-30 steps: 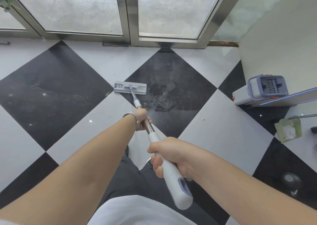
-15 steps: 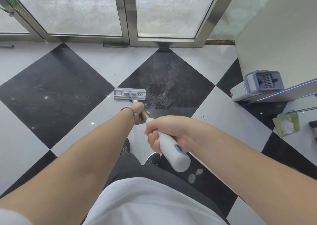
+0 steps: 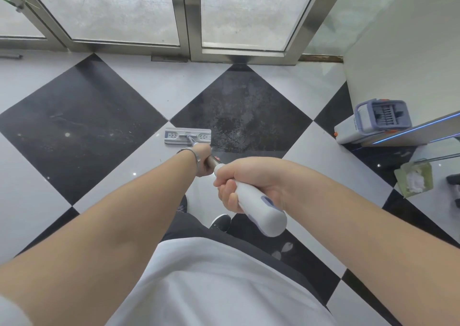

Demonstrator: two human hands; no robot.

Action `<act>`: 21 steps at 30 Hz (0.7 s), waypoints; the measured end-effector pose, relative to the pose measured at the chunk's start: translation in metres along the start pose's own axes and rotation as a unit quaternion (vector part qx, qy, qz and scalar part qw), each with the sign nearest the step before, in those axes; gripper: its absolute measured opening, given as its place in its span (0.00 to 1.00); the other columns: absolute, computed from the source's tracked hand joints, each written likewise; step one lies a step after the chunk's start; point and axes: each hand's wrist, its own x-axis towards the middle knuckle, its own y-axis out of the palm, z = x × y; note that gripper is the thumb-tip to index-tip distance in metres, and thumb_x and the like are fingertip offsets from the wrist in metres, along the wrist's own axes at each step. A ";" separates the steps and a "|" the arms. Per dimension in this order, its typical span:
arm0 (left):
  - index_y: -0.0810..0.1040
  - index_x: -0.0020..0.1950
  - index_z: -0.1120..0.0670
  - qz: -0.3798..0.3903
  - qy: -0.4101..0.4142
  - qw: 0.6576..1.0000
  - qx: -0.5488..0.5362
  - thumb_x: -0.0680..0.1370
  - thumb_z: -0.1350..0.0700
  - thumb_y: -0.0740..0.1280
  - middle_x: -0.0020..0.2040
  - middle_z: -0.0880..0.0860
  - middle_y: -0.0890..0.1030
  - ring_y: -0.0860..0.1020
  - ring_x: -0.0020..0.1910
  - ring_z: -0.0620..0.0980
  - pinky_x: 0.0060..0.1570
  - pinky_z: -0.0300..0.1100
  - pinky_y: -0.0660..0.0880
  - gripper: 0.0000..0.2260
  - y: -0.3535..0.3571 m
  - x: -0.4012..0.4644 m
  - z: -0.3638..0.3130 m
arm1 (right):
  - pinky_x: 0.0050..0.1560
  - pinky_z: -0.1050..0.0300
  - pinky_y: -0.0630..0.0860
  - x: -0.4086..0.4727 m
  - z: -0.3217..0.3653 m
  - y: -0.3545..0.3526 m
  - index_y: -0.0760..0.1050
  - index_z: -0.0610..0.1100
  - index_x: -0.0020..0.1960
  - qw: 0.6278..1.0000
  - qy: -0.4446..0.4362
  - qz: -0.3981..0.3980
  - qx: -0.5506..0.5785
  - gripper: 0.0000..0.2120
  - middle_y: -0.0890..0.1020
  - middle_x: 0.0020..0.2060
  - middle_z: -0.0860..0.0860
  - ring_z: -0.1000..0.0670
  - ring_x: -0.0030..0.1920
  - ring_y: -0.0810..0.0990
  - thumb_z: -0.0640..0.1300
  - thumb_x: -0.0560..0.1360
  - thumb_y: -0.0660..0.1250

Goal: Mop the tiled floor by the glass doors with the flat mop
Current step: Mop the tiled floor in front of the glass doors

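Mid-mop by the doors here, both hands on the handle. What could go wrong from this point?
1. The black tile right of the mop head looks wet and streaky; the shoes stand close by, so stepping onto it could mean a slip.
2. The bucket sits by the wall on the right; a wide sweep that way may knock it.
3. The left hand and right hand grip close together, which may give less control over the head.

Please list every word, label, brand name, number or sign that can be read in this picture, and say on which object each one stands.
No text can be read anywhere in this picture.
Flat mop head: only moulded slot patterns, no letters.
White handle: a blue-grey patch, no writing.
Mop bucket: no label legible.
Green tissue packet: any print is too blurred to read.
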 end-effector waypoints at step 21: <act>0.66 0.63 0.54 0.015 0.050 0.984 -0.171 0.83 0.53 0.51 0.33 0.52 0.67 0.67 0.29 0.46 0.28 0.37 0.69 0.11 0.023 0.023 -0.010 | 0.19 0.67 0.65 0.005 0.017 -0.028 0.66 0.41 0.43 0.997 -0.021 -0.031 -0.062 0.07 0.68 0.26 0.49 0.57 0.20 0.66 0.31 0.76 0.57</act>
